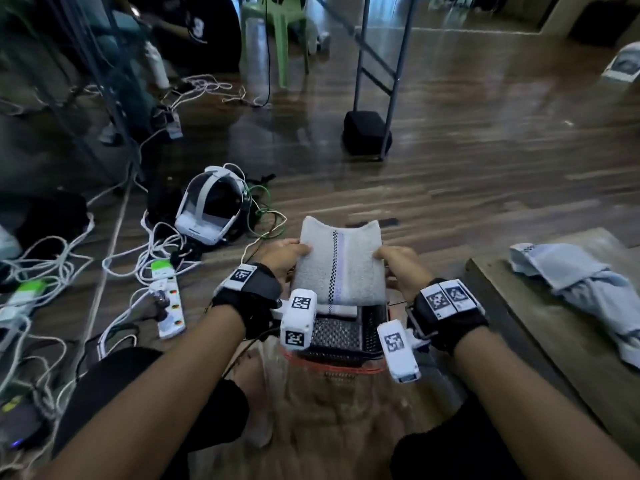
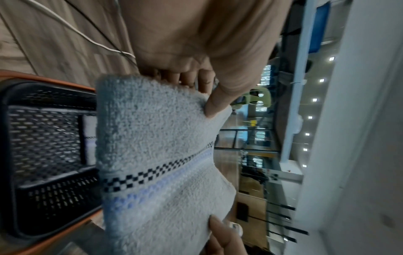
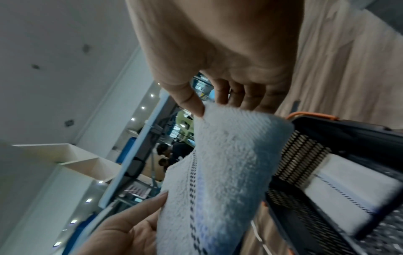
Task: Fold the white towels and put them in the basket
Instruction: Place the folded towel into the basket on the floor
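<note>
A folded white towel (image 1: 341, 265) with a black checked stripe and a pale blue band hangs over a black mesh basket (image 1: 341, 336) with an orange rim. My left hand (image 1: 287, 256) pinches the towel's left edge, thumb on top. My right hand (image 1: 398, 259) pinches its right edge. The left wrist view shows the thumb (image 2: 214, 105) pressed on the towel (image 2: 157, 155), the basket (image 2: 48, 148) behind. In the right wrist view the thumb (image 3: 191, 105) pinches the towel (image 3: 220, 172). Another folded towel (image 3: 346, 195) lies inside the basket (image 3: 305, 224). Unfolded towels (image 1: 585, 282) lie on a low wooden surface at right.
White cables and power strips (image 1: 166, 299) sprawl over the wooden floor at left. A white headset (image 1: 211, 206) lies beyond them. A black stand base (image 1: 365, 133) and a green chair (image 1: 273, 26) stand farther off. My knees are below the basket.
</note>
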Available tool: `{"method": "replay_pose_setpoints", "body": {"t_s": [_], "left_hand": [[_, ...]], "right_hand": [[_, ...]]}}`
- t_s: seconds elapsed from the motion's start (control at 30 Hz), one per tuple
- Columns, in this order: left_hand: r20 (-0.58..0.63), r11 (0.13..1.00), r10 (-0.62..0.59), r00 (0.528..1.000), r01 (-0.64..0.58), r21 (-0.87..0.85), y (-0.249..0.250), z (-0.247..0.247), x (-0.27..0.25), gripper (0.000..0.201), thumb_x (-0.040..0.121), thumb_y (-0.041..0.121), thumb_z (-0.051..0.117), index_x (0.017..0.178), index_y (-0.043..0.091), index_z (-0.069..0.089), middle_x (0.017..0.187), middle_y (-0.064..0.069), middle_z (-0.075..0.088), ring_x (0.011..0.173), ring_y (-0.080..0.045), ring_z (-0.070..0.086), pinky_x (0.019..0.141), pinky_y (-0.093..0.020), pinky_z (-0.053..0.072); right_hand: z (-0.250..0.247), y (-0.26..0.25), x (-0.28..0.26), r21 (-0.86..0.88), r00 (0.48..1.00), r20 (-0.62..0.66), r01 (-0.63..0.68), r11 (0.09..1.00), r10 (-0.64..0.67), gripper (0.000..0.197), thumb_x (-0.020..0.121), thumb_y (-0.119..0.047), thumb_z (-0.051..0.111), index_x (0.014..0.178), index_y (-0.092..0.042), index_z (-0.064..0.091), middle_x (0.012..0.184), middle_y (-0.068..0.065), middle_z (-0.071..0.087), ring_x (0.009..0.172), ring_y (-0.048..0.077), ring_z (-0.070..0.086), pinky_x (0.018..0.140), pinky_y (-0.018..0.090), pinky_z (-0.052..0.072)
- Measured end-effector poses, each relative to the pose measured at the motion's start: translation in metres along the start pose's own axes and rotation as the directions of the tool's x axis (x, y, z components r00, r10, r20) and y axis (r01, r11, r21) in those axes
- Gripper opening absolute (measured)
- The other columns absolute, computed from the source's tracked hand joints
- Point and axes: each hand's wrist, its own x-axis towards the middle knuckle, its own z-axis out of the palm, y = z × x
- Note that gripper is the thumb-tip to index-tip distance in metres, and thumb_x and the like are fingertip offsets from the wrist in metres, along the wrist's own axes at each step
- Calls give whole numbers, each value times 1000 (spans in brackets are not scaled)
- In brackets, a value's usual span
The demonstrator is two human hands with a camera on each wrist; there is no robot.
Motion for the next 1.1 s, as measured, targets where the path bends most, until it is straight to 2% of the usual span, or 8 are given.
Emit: {"method": "replay_pose_setpoints", "body": {"t_s": [0.1, 0.2, 0.3, 0.43, 0.57, 0.77, 0.87, 1.1], "left_hand": [[-31, 993, -81, 996, 84, 80, -35, 8, 56, 7, 87, 5, 56, 82, 10, 60, 83, -9, 62, 63, -16, 61, 52, -18, 50], [-79, 977, -137, 987, 147, 155, -79, 15, 115, 25, 70, 12, 64, 93, 3, 65, 89, -13, 64, 85, -24, 61, 82, -38, 52], [-119, 938, -145, 982, 175, 298, -111, 26, 148, 14, 76, 3, 58, 64, 11, 58, 83, -12, 61, 81, -22, 58, 74, -30, 46], [-134, 880, -186, 973, 225, 418, -157, 35, 196, 19, 74, 7, 54, 87, -2, 65, 92, -17, 66, 85, -27, 62, 71, -27, 44], [-169, 849, -201, 965, 257, 462, -189, 38, 249, 14, 81, 2, 49, 87, 3, 62, 86, -13, 61, 83, -24, 58, 73, -30, 45], [-239, 879, -88, 967, 189, 438, -208, 45, 310, 31, 86, 2, 48, 116, 1, 57, 114, -15, 63, 104, -29, 59, 75, -20, 37], [-281, 885, -24, 960, 150, 440, -215, 50, 327, 32, 87, 2, 48, 118, 2, 55, 116, -15, 62, 105, -28, 58, 72, -18, 35], [-358, 863, -15, 934, 193, 467, -252, 40, 342, 34, 93, 12, 49, 126, 3, 49, 126, -15, 57, 113, -31, 55, 91, -29, 43]], "right_hand": [[10, 35, 59, -116, 995, -35, -98, 988, 94, 11, 68, -26, 56, 65, -15, 54, 74, 5, 56, 71, 23, 54, 72, 37, 48], [18, 67, 105, -231, 983, -60, -183, 955, 174, 15, 73, -24, 55, 65, -11, 53, 72, 7, 52, 62, 20, 47, 54, 25, 34], [21, 101, 147, -358, 968, -91, -250, 900, 233, 17, 84, -17, 52, 82, -2, 58, 88, 14, 54, 78, 25, 49, 51, 28, 30], [31, 152, 202, -429, 951, -87, -306, 850, 298, 28, 87, -17, 49, 98, 4, 63, 93, 15, 56, 83, 25, 49, 67, 26, 32], [44, 188, 252, -395, 938, -88, -343, 852, 336, 18, 86, -14, 49, 81, 0, 58, 85, 14, 57, 70, 24, 51, 49, 27, 31], [63, 215, 313, -306, 965, -147, -252, 918, 216, 22, 85, -11, 47, 71, 1, 58, 74, 15, 50, 71, 23, 48, 59, 28, 32], [71, 226, 331, -270, 967, -179, -224, 937, 180, 19, 84, -12, 47, 65, -7, 51, 69, 11, 47, 66, 21, 46, 53, 29, 30], [76, 250, 346, -237, 945, -232, -283, 930, 229, 28, 87, -19, 47, 104, 1, 58, 95, 12, 56, 85, 27, 56, 65, 24, 34]]}}
